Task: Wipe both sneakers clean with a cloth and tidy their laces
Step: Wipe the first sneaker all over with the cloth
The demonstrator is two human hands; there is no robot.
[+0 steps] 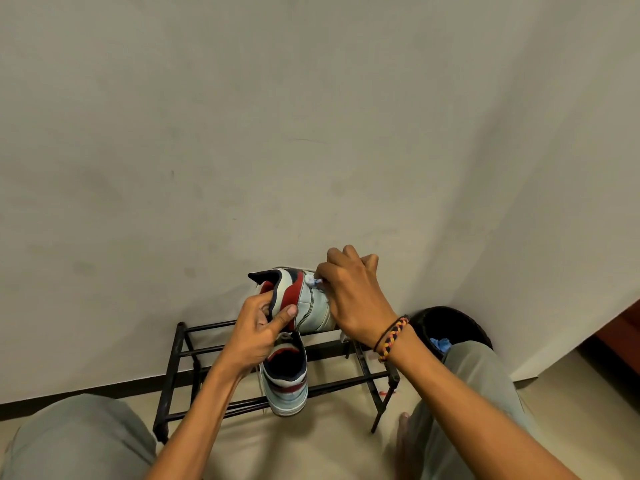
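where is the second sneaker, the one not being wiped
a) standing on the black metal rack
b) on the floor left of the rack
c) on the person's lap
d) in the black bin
a: the second sneaker stands on the bars of the black metal rack, heel toward the camera, below the sneaker held up in the left hand.
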